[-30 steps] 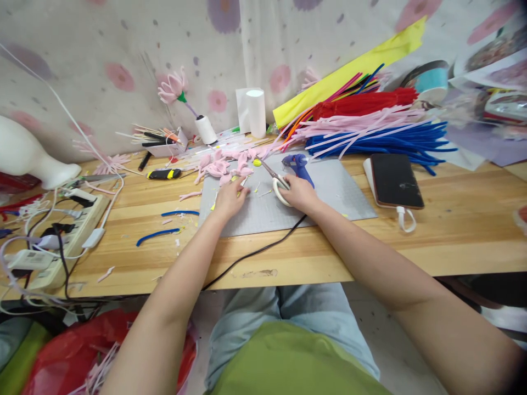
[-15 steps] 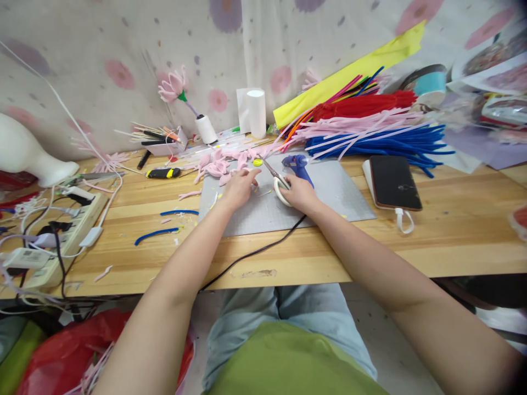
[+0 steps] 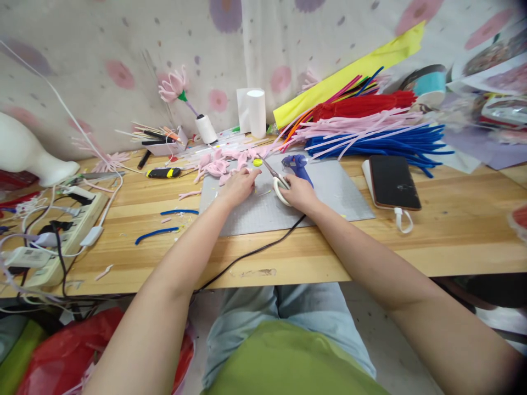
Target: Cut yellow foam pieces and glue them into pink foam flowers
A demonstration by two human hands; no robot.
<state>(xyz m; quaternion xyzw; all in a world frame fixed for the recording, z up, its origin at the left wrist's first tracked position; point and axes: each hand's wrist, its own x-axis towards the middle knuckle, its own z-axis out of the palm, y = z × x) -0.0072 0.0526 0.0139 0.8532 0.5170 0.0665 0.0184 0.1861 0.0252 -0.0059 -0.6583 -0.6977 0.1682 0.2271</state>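
My right hand (image 3: 298, 193) is closed round the white handles of a pair of scissors (image 3: 281, 178), whose blades point up and left. Low over the grey mat (image 3: 329, 200), my left hand (image 3: 239, 187) has its index finger stretched towards the scissors and its thumb apart. I see nothing held in it. A small yellow piece (image 3: 257, 162) lies just beyond its fingertips, near the scissor tips. Pink fuzzy petal shapes (image 3: 216, 164) are heaped behind and left of that hand. Beside my right hand rests a blue glue gun (image 3: 297, 164). Small scraps lie on the mat between my hands.
Bundles of blue pipe cleaners (image 3: 370, 144), with pink and red ones, lie back right. A phone (image 3: 393, 182) sits at the right. A utility knife (image 3: 163, 173) and cut blue pieces (image 3: 156, 234) lie left, near a power strip (image 3: 78, 236). A black cord (image 3: 255, 252) crosses the front edge.
My left hand has shifted slightly left and towards me, its fingers a little more bent. My right hand and the scissors have hardly moved.
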